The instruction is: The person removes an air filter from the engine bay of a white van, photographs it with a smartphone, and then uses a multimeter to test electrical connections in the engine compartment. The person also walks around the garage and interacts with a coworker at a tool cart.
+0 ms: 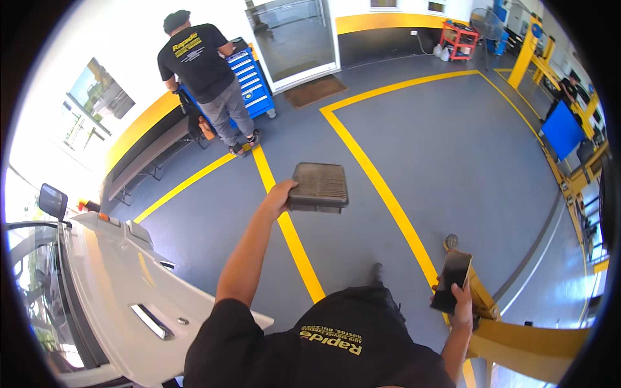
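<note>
My left hand (279, 198) grips the left edge of a rectangular car air filter (319, 183), holding it out in front of me above the floor. Its pleated face is greyish brown and turned up, with a dark frame around it. Lower down at the right, my right hand (460, 304) is closed around a smartphone (453, 281) with a dark screen, tilted toward me. The thumb lies across the phone's right side; the other fingers are mostly behind it.
A white vehicle (139, 291) with its door handle stands close at the left. A yellow lift arm (530, 343) reaches in at the lower right. Ahead, a person (204, 71) stands by a blue tool cabinet (249, 81), beside a bench (152, 155). A red cart (458, 40) stands farther back.
</note>
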A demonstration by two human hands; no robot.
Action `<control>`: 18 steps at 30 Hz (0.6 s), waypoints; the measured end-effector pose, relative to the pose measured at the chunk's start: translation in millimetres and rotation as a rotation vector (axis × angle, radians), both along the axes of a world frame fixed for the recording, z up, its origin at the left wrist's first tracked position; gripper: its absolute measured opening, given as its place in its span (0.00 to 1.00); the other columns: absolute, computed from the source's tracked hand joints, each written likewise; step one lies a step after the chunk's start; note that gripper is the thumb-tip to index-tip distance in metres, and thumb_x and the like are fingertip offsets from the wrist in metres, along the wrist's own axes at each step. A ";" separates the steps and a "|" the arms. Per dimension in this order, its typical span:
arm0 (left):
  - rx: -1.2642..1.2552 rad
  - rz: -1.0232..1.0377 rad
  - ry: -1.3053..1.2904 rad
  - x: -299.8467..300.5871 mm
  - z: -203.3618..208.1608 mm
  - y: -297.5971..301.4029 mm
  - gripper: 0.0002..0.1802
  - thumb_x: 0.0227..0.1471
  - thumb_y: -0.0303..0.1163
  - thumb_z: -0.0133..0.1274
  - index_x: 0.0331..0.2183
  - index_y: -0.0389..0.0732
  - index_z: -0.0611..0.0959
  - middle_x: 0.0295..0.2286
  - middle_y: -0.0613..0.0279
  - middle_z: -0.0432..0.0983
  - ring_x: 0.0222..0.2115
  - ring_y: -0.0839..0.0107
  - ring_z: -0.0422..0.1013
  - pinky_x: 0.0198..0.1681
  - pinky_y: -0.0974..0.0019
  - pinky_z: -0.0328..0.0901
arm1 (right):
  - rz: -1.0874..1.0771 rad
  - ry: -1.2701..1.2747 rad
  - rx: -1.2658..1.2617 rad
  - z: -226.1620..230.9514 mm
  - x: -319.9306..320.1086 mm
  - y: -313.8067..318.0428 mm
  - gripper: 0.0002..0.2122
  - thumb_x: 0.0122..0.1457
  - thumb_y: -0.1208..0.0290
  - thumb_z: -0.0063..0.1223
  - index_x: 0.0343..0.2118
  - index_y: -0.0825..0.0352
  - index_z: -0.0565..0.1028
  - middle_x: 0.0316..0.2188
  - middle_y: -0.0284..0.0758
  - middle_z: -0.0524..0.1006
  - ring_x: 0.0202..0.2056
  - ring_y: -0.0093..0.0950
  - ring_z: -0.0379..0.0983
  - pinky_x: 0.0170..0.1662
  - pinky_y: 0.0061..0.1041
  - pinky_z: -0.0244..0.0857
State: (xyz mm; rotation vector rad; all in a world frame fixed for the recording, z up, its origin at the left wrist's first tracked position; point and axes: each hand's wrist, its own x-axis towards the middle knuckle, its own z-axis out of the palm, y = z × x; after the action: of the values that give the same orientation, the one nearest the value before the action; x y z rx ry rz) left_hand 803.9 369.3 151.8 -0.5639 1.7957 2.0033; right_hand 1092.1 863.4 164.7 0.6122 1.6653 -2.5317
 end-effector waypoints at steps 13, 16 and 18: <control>0.301 0.533 0.063 109.8 26.7 -80.4 0.36 0.57 0.39 0.51 0.63 0.31 0.69 0.53 0.50 0.76 0.51 0.63 0.77 0.55 0.61 0.71 | 0.632 -0.024 0.190 42.4 -402.1 -79.8 0.34 0.59 0.64 0.61 0.67 0.62 0.58 0.45 0.41 0.77 0.40 0.36 0.81 0.41 0.38 0.79; 0.388 0.634 0.123 72.9 -6.2 -94.6 0.35 0.58 0.40 0.50 0.62 0.33 0.69 0.52 0.51 0.77 0.49 0.63 0.77 0.53 0.61 0.72 | 0.818 0.005 0.143 55.6 -472.4 -152.4 0.36 0.59 0.64 0.62 0.68 0.61 0.57 0.46 0.41 0.76 0.42 0.35 0.80 0.42 0.38 0.79; 0.445 0.685 0.128 57.5 -23.1 -113.4 0.33 0.58 0.41 0.49 0.61 0.33 0.70 0.50 0.51 0.78 0.47 0.62 0.78 0.52 0.60 0.74 | 0.911 0.032 0.115 57.5 -501.5 -205.8 0.35 0.59 0.63 0.62 0.67 0.60 0.57 0.46 0.41 0.75 0.43 0.35 0.80 0.42 0.38 0.79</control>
State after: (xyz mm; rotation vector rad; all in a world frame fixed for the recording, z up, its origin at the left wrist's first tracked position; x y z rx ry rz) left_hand 861.3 255.9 128.7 -1.0131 1.2297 2.8361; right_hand 590.6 657.6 222.2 -0.1818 1.5841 -1.7911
